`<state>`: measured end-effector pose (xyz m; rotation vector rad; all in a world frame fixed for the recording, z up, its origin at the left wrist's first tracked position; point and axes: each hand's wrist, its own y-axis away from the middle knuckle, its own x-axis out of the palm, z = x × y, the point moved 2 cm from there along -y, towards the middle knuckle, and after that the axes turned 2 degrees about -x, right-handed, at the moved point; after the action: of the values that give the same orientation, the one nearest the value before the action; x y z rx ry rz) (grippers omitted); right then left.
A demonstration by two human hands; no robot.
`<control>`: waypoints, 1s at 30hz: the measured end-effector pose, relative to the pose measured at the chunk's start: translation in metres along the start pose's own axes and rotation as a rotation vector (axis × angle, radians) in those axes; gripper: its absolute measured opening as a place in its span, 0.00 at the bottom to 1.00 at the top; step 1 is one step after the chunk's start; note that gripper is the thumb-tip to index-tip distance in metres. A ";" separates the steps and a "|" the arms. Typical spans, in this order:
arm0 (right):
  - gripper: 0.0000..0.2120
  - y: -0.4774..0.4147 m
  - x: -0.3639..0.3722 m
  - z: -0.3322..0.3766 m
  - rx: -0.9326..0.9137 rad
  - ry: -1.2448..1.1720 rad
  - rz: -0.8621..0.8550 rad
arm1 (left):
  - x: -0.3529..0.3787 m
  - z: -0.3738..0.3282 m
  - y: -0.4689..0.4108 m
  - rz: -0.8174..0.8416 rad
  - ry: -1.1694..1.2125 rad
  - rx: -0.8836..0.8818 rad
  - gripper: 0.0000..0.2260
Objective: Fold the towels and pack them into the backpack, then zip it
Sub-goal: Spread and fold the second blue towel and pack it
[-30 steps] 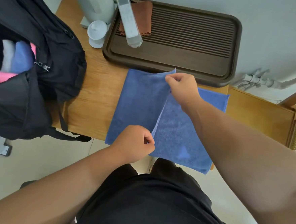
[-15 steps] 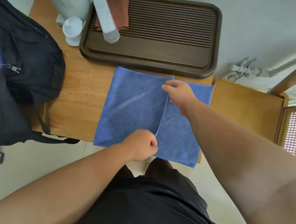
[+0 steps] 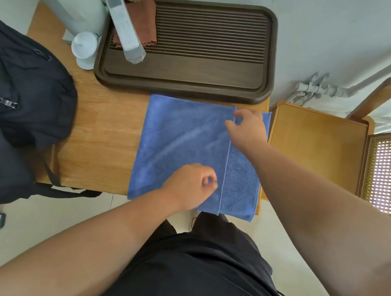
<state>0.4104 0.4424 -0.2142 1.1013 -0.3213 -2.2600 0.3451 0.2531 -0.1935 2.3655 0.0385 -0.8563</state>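
Folded flap of the blue towel (image 3: 180,146) has travelled further right.
Left grip (image 3: 190,185) pinches its near edge, right grip (image 3: 246,128) its far corner; it lies on the worktop (image 3: 102,141), right of the backpack (image 3: 25,113); print on the white device (image 3: 125,27) is unreadable.

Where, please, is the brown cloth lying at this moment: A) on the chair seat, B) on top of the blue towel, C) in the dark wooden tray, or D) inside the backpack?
C: the brown cloth lies in the far left corner of the dark wooden tray, partly hidden by a long white object.
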 end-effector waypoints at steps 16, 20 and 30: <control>0.73 0.028 0.059 -0.017 -0.258 0.883 0.288 | -0.045 0.120 -0.040 -0.055 -0.633 -0.069 0.70; 0.74 0.031 0.080 0.002 -0.268 0.864 0.287 | -0.065 0.145 -0.030 -0.056 -0.668 -0.049 0.70; 0.72 0.037 0.163 0.079 -0.287 0.842 0.284 | -0.139 0.223 -0.001 -0.012 -0.749 -0.120 0.69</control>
<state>0.2858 0.3099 -0.2509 1.5972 0.1799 -1.3784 0.1078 0.1537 -0.2462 1.8068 -0.1944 -1.6352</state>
